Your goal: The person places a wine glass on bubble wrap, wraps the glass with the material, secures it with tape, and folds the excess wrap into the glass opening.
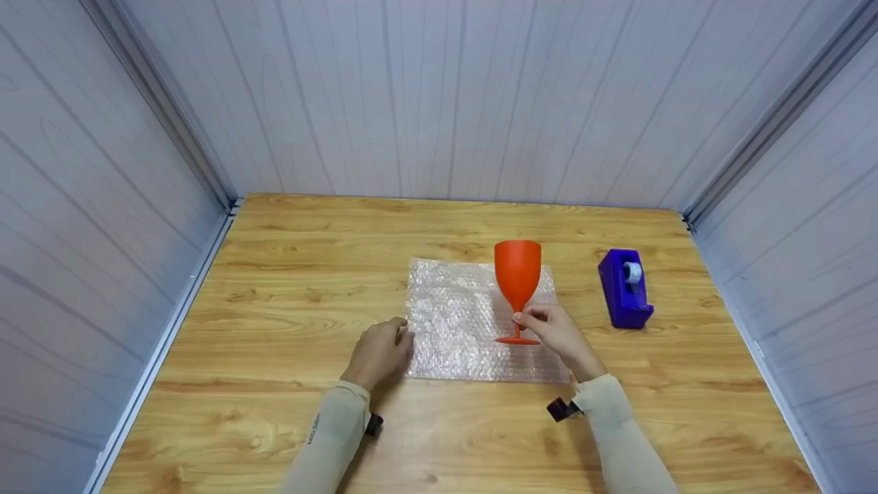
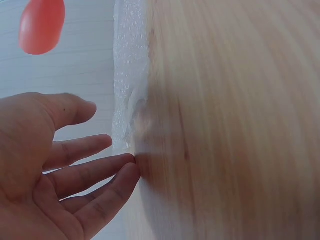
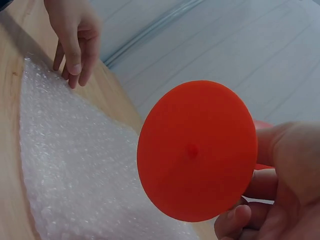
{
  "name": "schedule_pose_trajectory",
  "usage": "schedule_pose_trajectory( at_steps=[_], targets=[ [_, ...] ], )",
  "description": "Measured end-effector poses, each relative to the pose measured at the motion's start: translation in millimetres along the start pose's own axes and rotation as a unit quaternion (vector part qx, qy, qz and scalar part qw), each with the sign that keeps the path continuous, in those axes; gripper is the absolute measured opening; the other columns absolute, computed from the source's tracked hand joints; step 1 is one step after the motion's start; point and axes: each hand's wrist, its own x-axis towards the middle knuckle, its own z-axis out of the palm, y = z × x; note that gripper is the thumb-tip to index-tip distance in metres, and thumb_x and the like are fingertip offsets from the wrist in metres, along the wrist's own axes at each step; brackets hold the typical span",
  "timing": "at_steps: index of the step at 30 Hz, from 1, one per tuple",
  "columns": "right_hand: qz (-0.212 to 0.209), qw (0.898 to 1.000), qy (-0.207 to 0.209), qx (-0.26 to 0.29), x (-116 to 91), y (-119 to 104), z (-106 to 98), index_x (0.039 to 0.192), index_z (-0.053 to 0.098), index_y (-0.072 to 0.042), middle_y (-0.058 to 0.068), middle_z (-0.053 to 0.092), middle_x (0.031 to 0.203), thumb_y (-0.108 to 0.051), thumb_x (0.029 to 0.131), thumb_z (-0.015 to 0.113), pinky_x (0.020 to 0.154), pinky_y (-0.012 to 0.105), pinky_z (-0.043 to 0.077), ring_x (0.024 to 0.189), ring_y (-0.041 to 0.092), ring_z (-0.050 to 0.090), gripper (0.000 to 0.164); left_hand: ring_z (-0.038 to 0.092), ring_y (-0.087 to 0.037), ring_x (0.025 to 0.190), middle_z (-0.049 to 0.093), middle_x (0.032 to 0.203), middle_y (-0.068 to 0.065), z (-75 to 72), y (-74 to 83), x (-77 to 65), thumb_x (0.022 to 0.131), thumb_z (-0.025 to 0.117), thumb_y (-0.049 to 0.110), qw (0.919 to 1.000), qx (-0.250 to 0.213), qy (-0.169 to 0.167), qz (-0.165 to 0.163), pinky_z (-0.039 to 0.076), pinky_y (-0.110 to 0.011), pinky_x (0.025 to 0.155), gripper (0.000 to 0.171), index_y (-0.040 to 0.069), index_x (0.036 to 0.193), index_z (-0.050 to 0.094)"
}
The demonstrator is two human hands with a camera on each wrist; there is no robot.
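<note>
An orange-red goblet (image 1: pixel 518 271) stands upright in the air over the right part of a bubble wrap sheet (image 1: pixel 453 322). My right hand (image 1: pixel 559 337) pinches its stem between thumb and fingers. In the right wrist view the round foot of the goblet (image 3: pixel 197 150) faces the camera and hides much of the stem. At the sheet's left edge is my left hand (image 1: pixel 383 351), its fingers loosely extended and holding nothing. The left wrist view shows its fingertips (image 2: pixel 131 172) on the wooden surface right by the edge of the bubble wrap (image 2: pixel 131 65).
A purple tape dispenser (image 1: pixel 625 291) with a white roll stands right of the bubble wrap. Pale panel walls (image 1: pixel 425 96) enclose the wooden table (image 1: pixel 288 274) at the back and both sides.
</note>
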Motion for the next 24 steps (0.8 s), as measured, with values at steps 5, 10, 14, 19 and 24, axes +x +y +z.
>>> schedule_pose_trajectory(
  at_steps=[5, 10, 14, 19, 24],
  targets=[
    [0.001, 1.0, -0.005, 0.0, 4.3, 0.4, 12.2, 0.089, 0.069, 0.007, 0.008, 0.068, 0.084, -0.009, 0.099, 0.063, 0.083, 0.041, 0.049, 0.086, 0.023, 0.059, 0.02, 0.069, -0.034, 0.097, 0.072, 0.107, -0.017, 2.1, -1.1, 1.0, 0.103, 0.054, 0.018, 0.9999, 0.01, 0.009, 0.009, 0.056, -0.047, 0.084, 0.027, -0.001, 0.116, 0.069],
    [-0.012, 1.0, -0.006, -0.004, 12.7, -0.2, 28.7, 0.091, 0.07, 0.01, 0.01, 0.069, 0.085, -0.01, 0.097, 0.065, 0.081, 0.041, 0.047, 0.086, 0.023, 0.059, 0.022, 0.07, -0.028, 0.083, 0.072, 0.092, -0.012, 1.8, -2.2, 1.0, 0.103, 0.052, 0.015, 0.9996, 0.012, 0.012, 0.021, 0.057, -0.045, 0.073, 0.023, 0.002, 0.105, 0.071],
    [-0.005, 1.0, -0.014, -0.001, 20.0, -2.3, 45.9, 0.092, 0.07, 0.01, 0.011, 0.069, 0.085, -0.012, 0.097, 0.067, 0.081, 0.042, 0.046, 0.087, 0.026, 0.059, 0.022, 0.07, -0.028, 0.083, 0.071, 0.091, -0.011, -0.4, -2.8, 1.2, 0.103, 0.052, 0.014, 0.9996, 0.012, 0.017, 0.02, 0.057, -0.045, 0.073, 0.022, 0.002, 0.102, 0.07],
    [-0.001, 1.0, -0.025, 0.002, 29.8, -5.7, 71.4, 0.092, 0.069, 0.008, 0.011, 0.068, 0.084, -0.014, 0.097, 0.067, 0.081, 0.041, 0.045, 0.087, 0.031, 0.058, 0.023, 0.069, -0.035, 0.089, 0.071, 0.093, -0.016, -1.0, -3.5, 3.4, 0.103, 0.05, 0.012, 0.9991, 0.019, 0.03, 0.022, 0.055, -0.049, 0.078, 0.024, -0.001, 0.1, 0.07],
    [0.006, 1.0, -0.029, -0.007, 36.6, -5.8, 92.4, 0.094, 0.07, 0.011, 0.005, 0.068, 0.081, -0.014, 0.097, 0.067, 0.079, 0.035, 0.047, 0.082, 0.023, 0.06, 0.024, 0.068, -0.037, 0.088, 0.07, 0.092, -0.017, 0.7, -3.8, 6.1, 0.103, 0.049, 0.011, 0.9994, 0.01, 0.029, 0.018, 0.055, -0.05, 0.079, 0.025, -0.002, 0.099, 0.07]
  ],
)
